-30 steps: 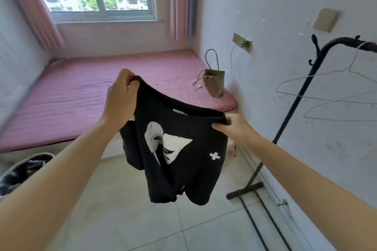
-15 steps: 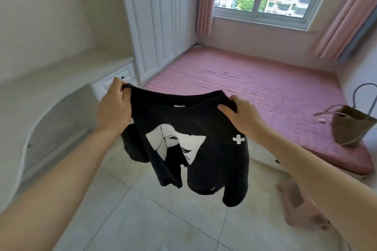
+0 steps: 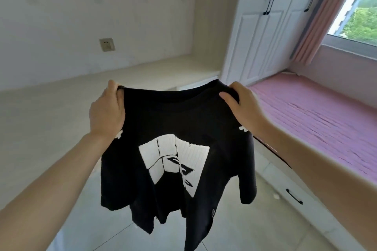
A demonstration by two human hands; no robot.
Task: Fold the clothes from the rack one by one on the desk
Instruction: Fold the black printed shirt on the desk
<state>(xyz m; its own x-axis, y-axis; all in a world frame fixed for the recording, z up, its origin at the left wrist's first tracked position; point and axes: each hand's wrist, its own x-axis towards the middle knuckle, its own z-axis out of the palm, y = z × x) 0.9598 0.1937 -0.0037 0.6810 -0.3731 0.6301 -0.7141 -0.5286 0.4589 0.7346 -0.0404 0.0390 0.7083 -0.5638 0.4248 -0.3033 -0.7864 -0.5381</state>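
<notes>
A: Room, widest surfaces first. A pale wall (image 3: pixel 81 16) is being seen across the back; a cream desk (image 3: pixel 61 104) is running beneath it, meeting a white wardrobe (image 3: pixel 265 26) with black handles. A pink mattress (image 3: pixel 318 116) is being shown at right under a window (image 3: pixel 359 24), edged by a pink curtain (image 3: pixel 322 22). Pale floor tiles (image 3: pixel 85 210) are lying below.

B: And the task's thing?

A: A black T-shirt (image 3: pixel 173 128) with a white print is being held up in the air, in front of the desk and over the floor tiles, not touching either. It is being hung from its shoulders, hem and sleeves drooping free.

B: Hands?

A: The left hand (image 3: pixel 107 112) is being closed on the left shoulder seam, fingers curled over the cloth. The right hand (image 3: pixel 242 102) is being clamped on the right shoulder, thumb laid on the near side, fingers wrapped behind.

B: Smaller items?

A: A wall socket (image 3: pixel 107 44) is being noted above the desk, and a drawer handle (image 3: pixel 294 196) under the mattress.
</notes>
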